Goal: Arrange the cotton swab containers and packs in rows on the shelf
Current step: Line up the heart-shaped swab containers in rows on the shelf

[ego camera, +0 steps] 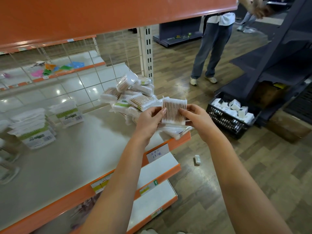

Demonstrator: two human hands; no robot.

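1. Both grips close on one flat pack of cotton swabs (174, 110): the left hand (151, 121) pinches its left edge with the thumb laid across the front, and the right hand (196, 118) holds the right edge, fingers curled behind it. The pack stands upright, just above the front right corner of the shelf.
2. Beneath them runs the shelf (70, 159), pale on top with an orange front lip, carrying a wire grid back panel (81, 78).
3. At its right end lies a loose pile of swab packs (133, 95), heaped at mixed angles, touching one another and reaching to the shelf's corner just under the held pack.
4. At the left stand the swab containers (36, 130), white with green labels, stacked close together; another container (67, 112) stands apart, farther back.
5. On the floor to the right sits a black crate (226, 122) holding small white boxes.
6. A handwritten price tag (156, 153) hangs on the orange lip.
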